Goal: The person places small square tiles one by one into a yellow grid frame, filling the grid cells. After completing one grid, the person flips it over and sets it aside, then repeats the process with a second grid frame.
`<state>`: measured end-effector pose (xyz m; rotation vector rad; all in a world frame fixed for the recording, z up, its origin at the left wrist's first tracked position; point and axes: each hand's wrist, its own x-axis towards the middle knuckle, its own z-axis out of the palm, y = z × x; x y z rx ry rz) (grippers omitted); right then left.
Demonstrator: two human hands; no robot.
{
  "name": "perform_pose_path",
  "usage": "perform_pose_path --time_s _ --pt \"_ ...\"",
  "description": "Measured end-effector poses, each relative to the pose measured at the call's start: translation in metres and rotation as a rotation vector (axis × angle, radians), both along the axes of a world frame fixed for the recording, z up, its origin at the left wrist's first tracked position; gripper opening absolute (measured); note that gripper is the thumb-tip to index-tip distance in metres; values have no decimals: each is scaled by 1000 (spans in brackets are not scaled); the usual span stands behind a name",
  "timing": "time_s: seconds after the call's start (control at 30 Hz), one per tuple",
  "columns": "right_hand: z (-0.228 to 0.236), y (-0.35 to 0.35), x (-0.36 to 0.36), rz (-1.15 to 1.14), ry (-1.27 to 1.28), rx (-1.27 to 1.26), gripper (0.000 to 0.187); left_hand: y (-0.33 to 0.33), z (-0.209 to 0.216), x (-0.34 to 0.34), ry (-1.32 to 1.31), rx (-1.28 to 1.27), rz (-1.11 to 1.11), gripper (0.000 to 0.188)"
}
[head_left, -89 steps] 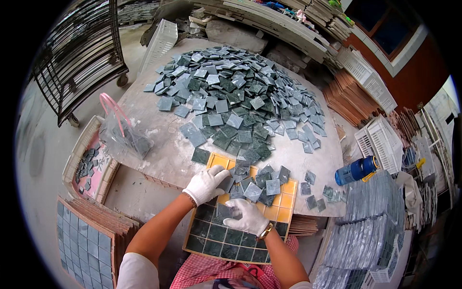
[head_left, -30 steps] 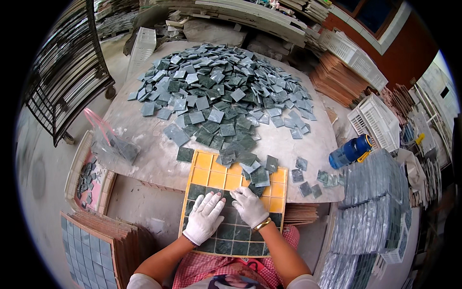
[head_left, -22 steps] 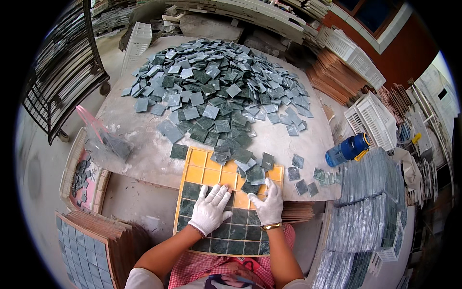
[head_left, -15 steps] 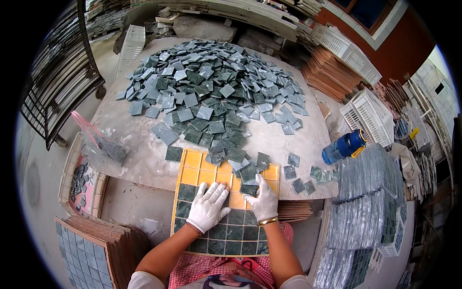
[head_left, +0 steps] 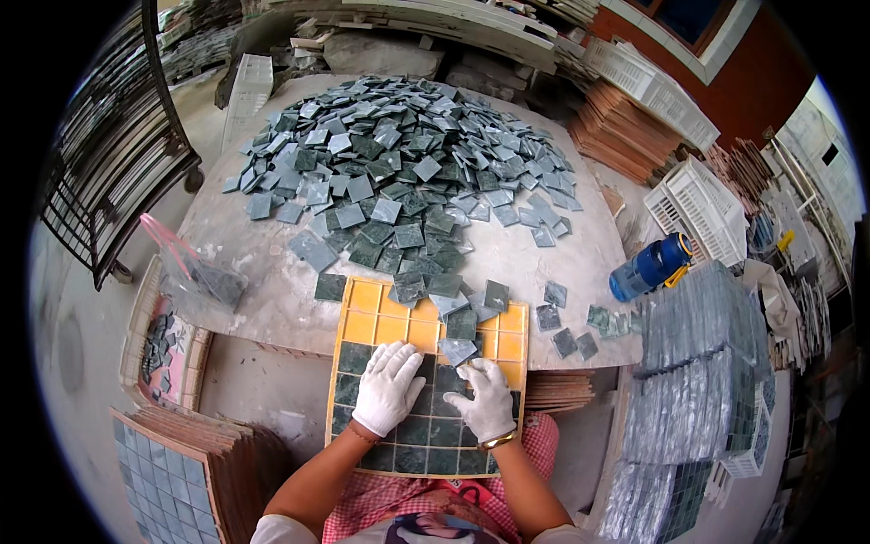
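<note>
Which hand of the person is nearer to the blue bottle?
Right. The right hand is below and left of the bottle in the picture; the left hand lies farther left, beyond the right hand.

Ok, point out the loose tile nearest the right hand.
The blue-grey tile just beyond the right hand, lying askew; the other loose tiles lie farther from that hand.

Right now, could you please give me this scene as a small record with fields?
Tray: yellow grid; near rows hold dark green tiles, far rows are partly bare
Left hand: gloved, palm down over filled cells
Right hand: gloved, thumb apart, fingertips near a loose tile; contact unclear
Beyond tray: tile heap on the table
Table right: blue bottle
Table left: plastic bag with pink handles
</note>
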<state>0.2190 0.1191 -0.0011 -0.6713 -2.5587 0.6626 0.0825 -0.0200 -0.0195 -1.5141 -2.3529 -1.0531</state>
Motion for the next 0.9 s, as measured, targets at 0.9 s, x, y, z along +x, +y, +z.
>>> perform_pose_path --time_s 0.9 --pt "26 88 19 165 -96 -418 22 10 7 10 71 -33 -116 21"
